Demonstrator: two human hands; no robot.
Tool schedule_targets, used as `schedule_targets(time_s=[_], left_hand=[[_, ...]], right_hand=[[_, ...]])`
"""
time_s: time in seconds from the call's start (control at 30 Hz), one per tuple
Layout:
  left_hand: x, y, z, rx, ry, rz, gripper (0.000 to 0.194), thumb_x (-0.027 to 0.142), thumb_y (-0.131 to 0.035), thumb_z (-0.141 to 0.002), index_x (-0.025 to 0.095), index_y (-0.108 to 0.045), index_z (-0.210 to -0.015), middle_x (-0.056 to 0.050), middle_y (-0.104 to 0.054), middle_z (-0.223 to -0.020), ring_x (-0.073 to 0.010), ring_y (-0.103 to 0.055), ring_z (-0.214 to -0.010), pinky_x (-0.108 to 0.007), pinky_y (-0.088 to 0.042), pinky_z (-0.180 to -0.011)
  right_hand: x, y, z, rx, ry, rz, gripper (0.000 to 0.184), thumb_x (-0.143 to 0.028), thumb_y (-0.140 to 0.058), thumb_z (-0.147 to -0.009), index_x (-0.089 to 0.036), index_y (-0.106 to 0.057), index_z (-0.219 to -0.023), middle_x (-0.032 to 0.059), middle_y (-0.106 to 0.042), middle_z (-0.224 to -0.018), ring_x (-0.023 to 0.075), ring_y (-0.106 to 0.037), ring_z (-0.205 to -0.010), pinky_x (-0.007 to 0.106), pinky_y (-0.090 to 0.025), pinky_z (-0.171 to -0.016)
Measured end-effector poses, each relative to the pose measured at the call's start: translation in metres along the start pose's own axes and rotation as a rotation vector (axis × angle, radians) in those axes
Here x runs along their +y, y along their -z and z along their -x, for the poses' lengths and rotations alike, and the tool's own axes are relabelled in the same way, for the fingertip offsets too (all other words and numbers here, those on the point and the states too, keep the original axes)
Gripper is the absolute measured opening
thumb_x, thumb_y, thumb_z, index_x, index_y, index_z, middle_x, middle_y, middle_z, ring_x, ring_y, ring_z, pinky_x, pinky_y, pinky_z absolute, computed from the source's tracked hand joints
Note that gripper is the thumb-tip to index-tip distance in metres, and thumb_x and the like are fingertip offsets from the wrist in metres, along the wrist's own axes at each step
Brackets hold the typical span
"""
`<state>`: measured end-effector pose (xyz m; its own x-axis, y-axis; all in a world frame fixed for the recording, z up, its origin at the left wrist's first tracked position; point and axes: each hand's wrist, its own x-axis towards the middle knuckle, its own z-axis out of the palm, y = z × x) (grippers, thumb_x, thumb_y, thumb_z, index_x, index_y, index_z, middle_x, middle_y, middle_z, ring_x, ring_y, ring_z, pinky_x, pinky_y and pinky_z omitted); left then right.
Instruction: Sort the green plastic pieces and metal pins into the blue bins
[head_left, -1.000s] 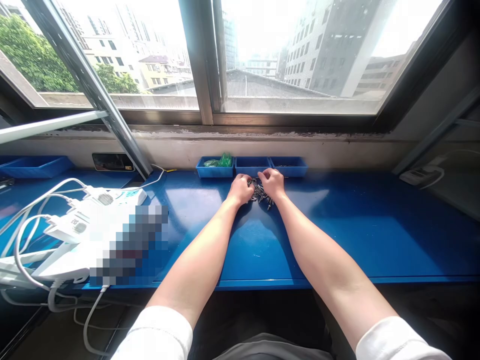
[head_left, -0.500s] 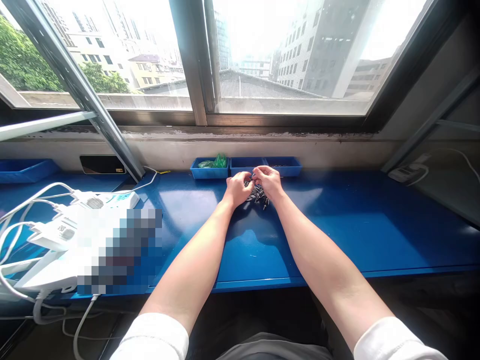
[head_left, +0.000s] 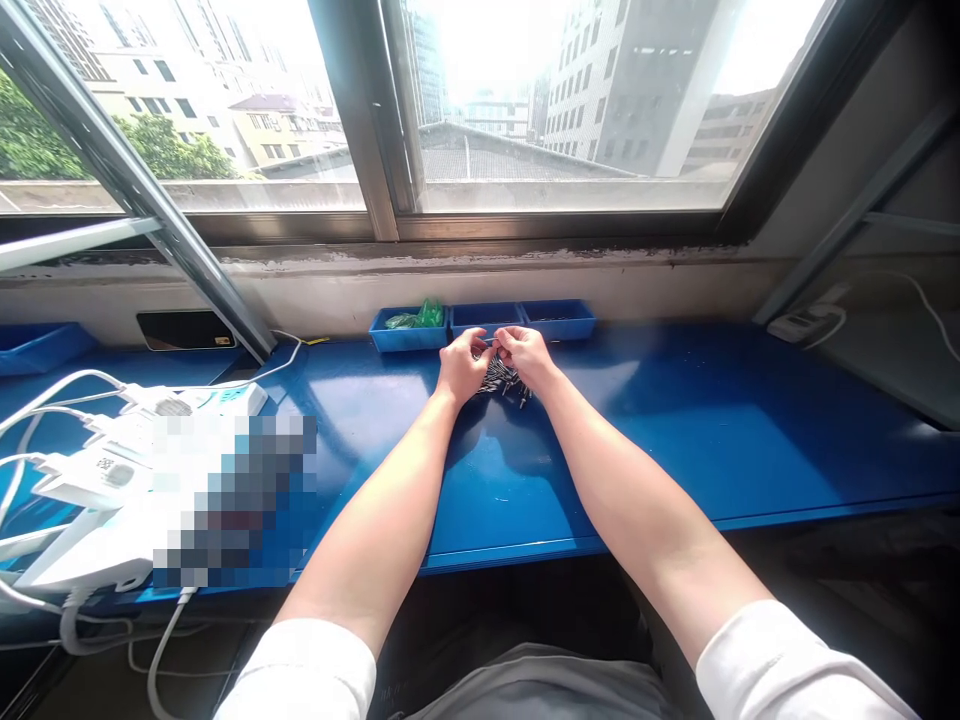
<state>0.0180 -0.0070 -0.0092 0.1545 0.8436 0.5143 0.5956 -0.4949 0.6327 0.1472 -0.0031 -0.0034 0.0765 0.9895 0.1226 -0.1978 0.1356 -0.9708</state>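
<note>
Left hand and right hand have drawn together over metal parts; can't tell what I'm pinching. Likely two-handed step.

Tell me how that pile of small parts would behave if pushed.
The pile of slender parts would likely scatter, looking loose and jumbled. Some might roll on the flat blue tabletop, being slim. Their metallic glint suggests stiffness.

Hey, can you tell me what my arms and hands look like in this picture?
Your left sleeve and right sleeve are white, each ending around the elbow. Below them, your left forearm and right forearm are bare. No glove shows on your left hand or right hand, and no watch or bracelet at either wrist.
</note>
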Motion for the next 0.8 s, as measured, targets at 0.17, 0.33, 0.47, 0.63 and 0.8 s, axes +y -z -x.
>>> schedule_targets(time_s=[0.17,0.33,0.47,0.63,0.8], left_hand=[[0.001,0.001,0.001,-0.057,-0.079,-0.009,0.023,0.03,-0.049,-0.086,0.019,-0.068,-0.095,-0.003,-0.071,-0.095,-0.0157,-0.064,-0.087,-0.024,-0.046,-0.082],[-0.002,0.002,0.0,-0.056,-0.077,-0.082,0.025,0.029,-0.046,-0.087,0.021,-0.069,-0.091,-0.003,-0.072,-0.09,-0.0177,-0.065,-0.087,-0.027,-0.045,-0.083],[-0.001,0.001,0.0,-0.044,-0.081,-0.112,0.024,0.03,-0.049,-0.086,0.022,-0.067,-0.099,-0.003,-0.071,-0.098,-0.0189,-0.063,-0.094,-0.03,-0.042,-0.09],[-0.003,0.001,-0.001,0.087,0.074,-0.227,0.034,0.032,-0.054,-0.082,0.019,-0.058,-0.114,-0.008,-0.065,-0.113,-0.0243,-0.057,-0.109,-0.039,-0.038,-0.095],[-0.009,0.0,-0.003,0.072,0.17,-0.263,0.029,0.03,-0.051,-0.081,0.021,-0.059,-0.108,-0.009,-0.063,-0.114,-0.0254,-0.054,-0.111,-0.042,-0.037,-0.094]], right_hand=[[-0.001,0.006,0.0,-0.047,0.014,0.027,0.023,-0.038,-0.067,-0.072,-0.016,-0.059,-0.073,-0.0015,-0.057,-0.061,0.0065,-0.043,-0.049,0.018,-0.031,-0.042],[-0.01,0.009,0.006,-0.133,0.108,0.146,0.019,-0.033,-0.067,-0.066,-0.019,-0.064,-0.078,-0.0023,-0.06,-0.063,0.0073,-0.045,-0.05,0.019,-0.031,-0.043],[-0.011,0.012,0.005,-0.08,0.158,0.218,0.015,-0.032,-0.06,-0.067,-0.018,-0.063,-0.07,-0.0016,-0.06,-0.062,0.0096,-0.048,-0.053,0.022,-0.037,-0.049],[-0.009,0.017,-0.001,0.166,0.354,0.57,0.024,-0.032,-0.055,-0.07,-0.02,-0.067,-0.086,0.0007,-0.068,-0.086,0.0166,-0.058,-0.077,0.03,-0.047,-0.075],[-0.003,0.02,-0.005,0.244,0.453,0.968,0.038,-0.028,-0.055,-0.071,-0.02,-0.065,-0.107,0.0048,-0.065,-0.111,0.0241,-0.05,-0.108,0.038,-0.039,-0.095]])
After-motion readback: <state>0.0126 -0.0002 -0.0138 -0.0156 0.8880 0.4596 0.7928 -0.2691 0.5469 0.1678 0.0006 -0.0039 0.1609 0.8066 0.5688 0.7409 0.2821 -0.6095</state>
